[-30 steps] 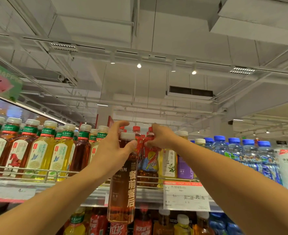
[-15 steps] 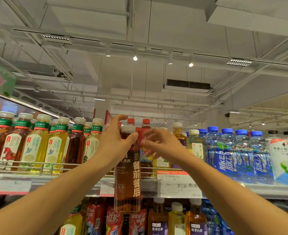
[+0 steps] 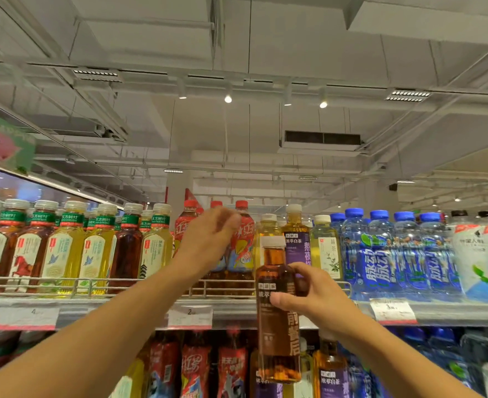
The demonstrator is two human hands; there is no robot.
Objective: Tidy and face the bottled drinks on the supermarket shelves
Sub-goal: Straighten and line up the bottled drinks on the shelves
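Brown tea bottle [image 3: 277,314] upright, cap up, gripped by right hand [image 3: 308,300]; left hand [image 3: 208,242] blurred, unclear.

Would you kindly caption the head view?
Right hand grips tall brown tea bottle; left hand reaches red-capped bottles.

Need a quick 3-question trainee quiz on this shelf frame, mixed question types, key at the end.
1. True or false: the left hand grips the tall brown tea bottle.
2. Which hand holds that bottle? A) left B) right C) both
3. Fill in: the left hand reaches among the ___-capped bottles on the upper shelf.

Key
1. False: the left hand is blurred, up at the shelf, apart from the bottle.
2. B: the right hand wraps the bottle's middle, held upright in front of the shelf edge.
3. red
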